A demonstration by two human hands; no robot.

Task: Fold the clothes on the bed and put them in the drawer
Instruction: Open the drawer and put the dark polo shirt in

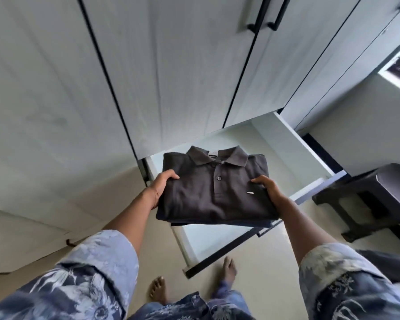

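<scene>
Part of drawer (289, 142) floor hidden by shirt (213, 190), stool (379, 195) cut off at right edge

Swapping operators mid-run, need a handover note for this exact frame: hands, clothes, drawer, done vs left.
Left hand: grips the folded dark polo shirt at its left edge.
Right hand: grips its right edge.
Shirt is held in the air above the open drawer; a darker folded layer shows beneath it.
Done: this shirt folded, drawer open.
Left: lay it in the drawer. Bed is out of view, so remaining clothes cannot be told.
</scene>
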